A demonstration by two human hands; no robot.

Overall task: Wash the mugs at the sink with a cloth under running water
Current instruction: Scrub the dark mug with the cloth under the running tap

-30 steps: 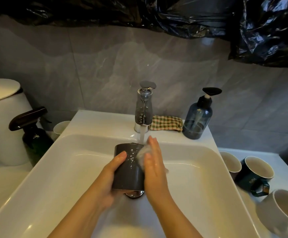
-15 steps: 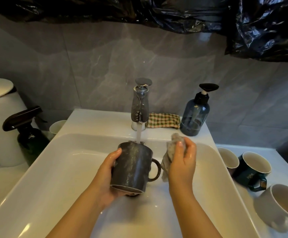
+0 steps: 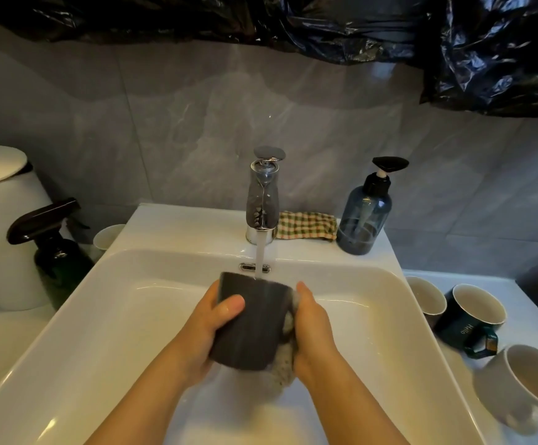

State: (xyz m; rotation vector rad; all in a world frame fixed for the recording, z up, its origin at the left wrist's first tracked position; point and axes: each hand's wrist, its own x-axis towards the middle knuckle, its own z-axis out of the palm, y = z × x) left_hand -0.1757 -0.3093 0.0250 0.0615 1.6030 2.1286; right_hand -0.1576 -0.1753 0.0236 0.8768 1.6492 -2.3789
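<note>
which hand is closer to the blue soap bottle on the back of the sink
Right. The right hand presses the cloth against the mug on the side of the soap bottle. The left hand grips the mug's far side.

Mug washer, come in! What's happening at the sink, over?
Left hand gripping dark mug under running water. Right hand pressing cloth against mug's side. Nothing in the way.

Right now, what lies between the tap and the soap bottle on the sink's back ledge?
A checked cloth, folded flat on the ledge between the tap and the soap bottle, as the head view shows.
</note>
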